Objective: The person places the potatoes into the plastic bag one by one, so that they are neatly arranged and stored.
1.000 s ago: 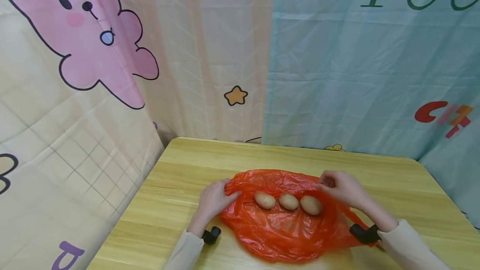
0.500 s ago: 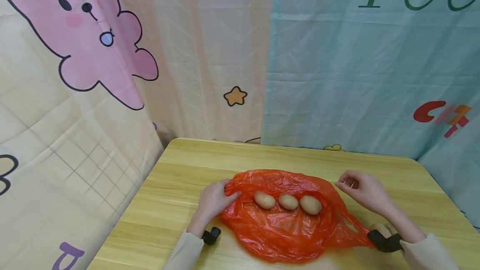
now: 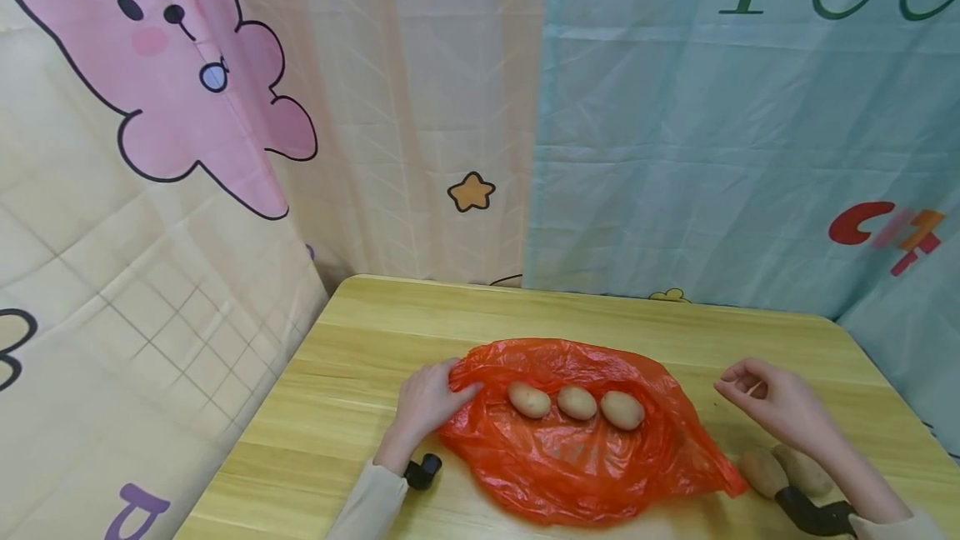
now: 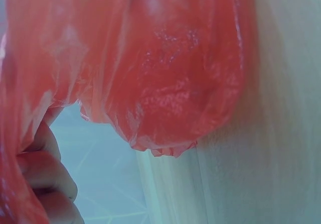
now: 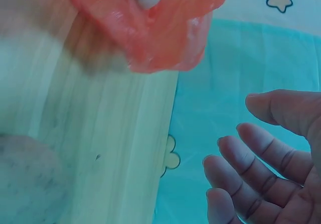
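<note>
A thin red plastic bag (image 3: 562, 477) lies spread on the table. My left hand (image 3: 427, 402) grips its left edge; in the left wrist view the curled fingers (image 4: 47, 171) show behind the film. Three potatoes rest in a row at the bag's opening: a left one (image 3: 528, 400), a middle one (image 3: 577, 402) and a right one (image 3: 622, 411). To the right of the bag my right hand (image 3: 776, 402) is raised with nothing in it, its fingers loosely bent in the right wrist view. Below that wrist sit two more potatoes, one (image 3: 763, 472) partly covering the other (image 3: 806, 471).
The light wooden table (image 3: 390, 315) runs back to a printed curtain (image 3: 675, 148). A second curtain stands along the left side. Each wrist wears a black strap mount, the left mount (image 3: 423, 472) beside the bag and the right mount (image 3: 813, 515) overlapping the loose potatoes.
My right hand has left the bag's right edge and moved right, over by the two loose potatoes. The bag's right handle hangs free. My left hand stays in place.
</note>
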Demonstrator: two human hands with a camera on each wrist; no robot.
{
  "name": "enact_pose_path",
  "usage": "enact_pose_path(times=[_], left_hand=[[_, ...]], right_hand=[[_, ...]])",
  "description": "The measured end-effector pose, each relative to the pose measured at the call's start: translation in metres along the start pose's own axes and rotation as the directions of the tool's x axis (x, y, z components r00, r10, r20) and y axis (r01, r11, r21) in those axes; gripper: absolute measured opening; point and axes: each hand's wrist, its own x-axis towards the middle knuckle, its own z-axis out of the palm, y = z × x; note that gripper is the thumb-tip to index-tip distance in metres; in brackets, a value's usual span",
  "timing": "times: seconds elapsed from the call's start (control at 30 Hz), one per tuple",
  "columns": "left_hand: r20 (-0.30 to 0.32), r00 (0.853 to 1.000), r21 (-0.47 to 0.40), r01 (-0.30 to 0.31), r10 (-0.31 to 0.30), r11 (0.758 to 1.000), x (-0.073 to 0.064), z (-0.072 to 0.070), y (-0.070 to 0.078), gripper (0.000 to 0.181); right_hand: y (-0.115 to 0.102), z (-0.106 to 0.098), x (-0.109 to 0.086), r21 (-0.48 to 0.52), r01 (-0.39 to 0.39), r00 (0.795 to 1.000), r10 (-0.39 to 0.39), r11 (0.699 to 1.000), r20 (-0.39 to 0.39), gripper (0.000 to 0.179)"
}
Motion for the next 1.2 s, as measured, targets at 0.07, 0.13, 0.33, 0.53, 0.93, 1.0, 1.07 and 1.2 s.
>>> enact_pose_path(times=[0.07, 0.13, 0.33, 0.53, 0.93, 1.0, 1.07, 1.2], left_hand=[[-0.002, 1.0, 0.003, -0.004, 0.004, 1.0, 0.0, 0.0, 0.0, 0.054], [-0.003, 1.0, 0.004, -0.005, 0.005, 1.0, 0.0, 0.0, 0.001, 0.054], [-0.004, 1.0, -0.001, -0.001, 0.001, 1.0, 0.0, -0.001, 0.001, 0.053], [-0.002, 1.0, 0.0, 0.002, -0.002, 1.0, 0.0, 0.0, 0.001, 0.054], [0.001, 1.0, 0.001, 0.007, -0.007, 1.0, 0.0, 0.0, 0.0, 0.055], [0.002, 1.0, 0.0, 0.008, -0.008, 1.0, 0.0, -0.001, 0.001, 0.055], [0.001, 1.0, 0.0, 0.008, -0.008, 1.0, 0.0, -0.001, 0.001, 0.055], [-0.006, 1.0, 0.001, 0.0, 0.0, 1.0, 0.0, -0.001, 0.001, 0.056]], right_hand=[[0.004, -0.001, -0.003, -0.006, -0.013, 1.0, 0.013, 1.0, 0.005, 0.024], [0.008, -0.001, -0.005, -0.015, -0.017, 1.0, 0.017, 1.0, 0.006, 0.024], [0.021, 0.0, -0.012, -0.041, -0.04, 0.998, 0.042, 0.998, 0.049, 0.026], [0.034, 0.0, -0.017, -0.07, -0.088, 0.987, 0.096, 0.994, 0.131, 0.034], [0.044, 0.002, -0.024, -0.098, -0.104, 0.961, 0.126, 0.99, 0.245, 0.04], [0.045, 0.003, -0.025, -0.099, -0.081, 0.962, 0.103, 0.992, 0.252, 0.038], [0.046, 0.003, -0.026, -0.095, -0.071, 0.958, 0.094, 0.993, 0.27, 0.037], [0.048, 0.004, -0.026, -0.076, -0.076, 0.943, 0.097, 0.994, 0.318, 0.039]])
